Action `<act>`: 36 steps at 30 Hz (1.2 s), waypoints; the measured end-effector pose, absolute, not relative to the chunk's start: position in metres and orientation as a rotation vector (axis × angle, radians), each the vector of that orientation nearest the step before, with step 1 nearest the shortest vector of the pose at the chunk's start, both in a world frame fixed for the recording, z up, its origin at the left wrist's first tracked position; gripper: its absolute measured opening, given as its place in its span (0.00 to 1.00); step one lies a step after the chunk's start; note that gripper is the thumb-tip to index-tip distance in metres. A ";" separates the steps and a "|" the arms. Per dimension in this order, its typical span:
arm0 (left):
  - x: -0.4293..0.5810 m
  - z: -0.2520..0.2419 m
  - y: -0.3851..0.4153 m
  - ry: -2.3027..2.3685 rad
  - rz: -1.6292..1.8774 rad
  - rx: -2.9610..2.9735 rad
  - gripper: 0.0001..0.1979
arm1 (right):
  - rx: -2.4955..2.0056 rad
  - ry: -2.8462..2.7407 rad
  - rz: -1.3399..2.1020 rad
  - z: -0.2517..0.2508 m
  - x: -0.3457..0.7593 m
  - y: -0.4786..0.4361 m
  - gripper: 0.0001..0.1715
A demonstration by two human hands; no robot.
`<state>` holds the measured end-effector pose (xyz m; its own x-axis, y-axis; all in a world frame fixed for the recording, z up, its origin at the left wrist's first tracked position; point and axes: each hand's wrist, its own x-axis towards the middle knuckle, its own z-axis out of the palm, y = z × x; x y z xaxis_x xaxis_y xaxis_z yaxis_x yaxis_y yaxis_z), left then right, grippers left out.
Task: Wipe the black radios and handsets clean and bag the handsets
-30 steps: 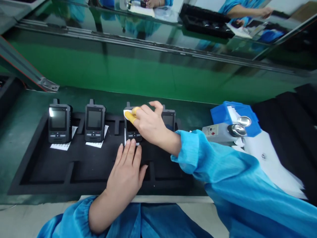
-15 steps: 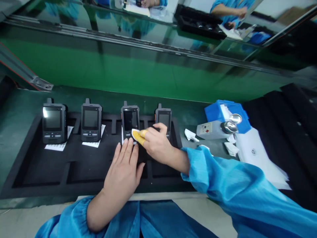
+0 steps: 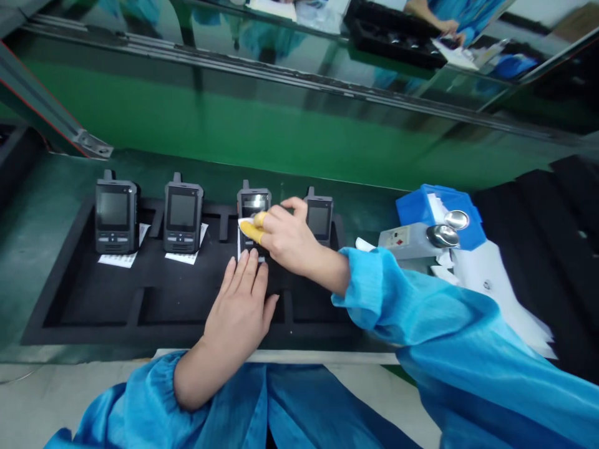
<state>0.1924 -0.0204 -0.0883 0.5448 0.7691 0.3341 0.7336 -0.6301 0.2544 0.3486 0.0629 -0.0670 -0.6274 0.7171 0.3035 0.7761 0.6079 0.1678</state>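
My right hand point(image 3: 292, 242), with yellow finger covers on thumb and fingertip, pinches a small white wipe point(image 3: 243, 223). It presses the wipe at the lower left of the screen of a dark handheld radio point(image 3: 255, 198), third from the left. My left hand point(image 3: 240, 315) lies flat, fingers stretched out, their tips at that radio's bottom edge. Behind my right hand a fourth radio point(image 3: 320, 215) is partly hidden. Two more like it, a left one point(image 3: 113, 209) and a second one point(image 3: 182, 211), stand screen-up over white label sheets on the black foam tray point(image 3: 87, 335).
On the right are a blue bin point(image 3: 412, 209), a clear bottle with a metal top point(image 3: 402, 240), crumpled white wipes point(image 3: 364, 244) and white sheets point(image 3: 496, 290). Black foam pieces point(image 3: 538, 237) stack beyond them. A green panel point(image 3: 262, 137) rises behind; a co-worker's hands point(image 3: 449, 30) show past it.
The wipe in my right hand has moved up and left across the third radio's screen. My left hand stays at its bottom edge. The whole view has shifted slightly.
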 end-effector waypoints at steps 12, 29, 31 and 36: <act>0.137 -0.070 -0.028 1.306 1.241 2.472 0.06 | -1.058 -2.706 -0.306 -0.075 0.348 0.016 0.15; 0.090 -0.089 0.004 1.575 0.678 2.540 0.24 | -1.308 -2.484 -0.254 -0.052 0.310 0.042 0.21; 0.091 -0.089 0.004 1.580 0.600 2.548 0.24 | -1.316 -2.466 -0.274 -0.047 0.290 0.072 0.21; 0.092 -0.087 0.003 1.571 0.609 2.575 0.22 | -1.358 -2.482 -0.325 -0.060 0.257 0.117 0.22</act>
<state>0.0921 0.0031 -0.0870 0.4010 0.8663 0.2978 0.8408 -0.4771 0.2558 0.2568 0.1166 -0.0601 -0.5124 0.7802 0.3588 0.8462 0.5298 0.0563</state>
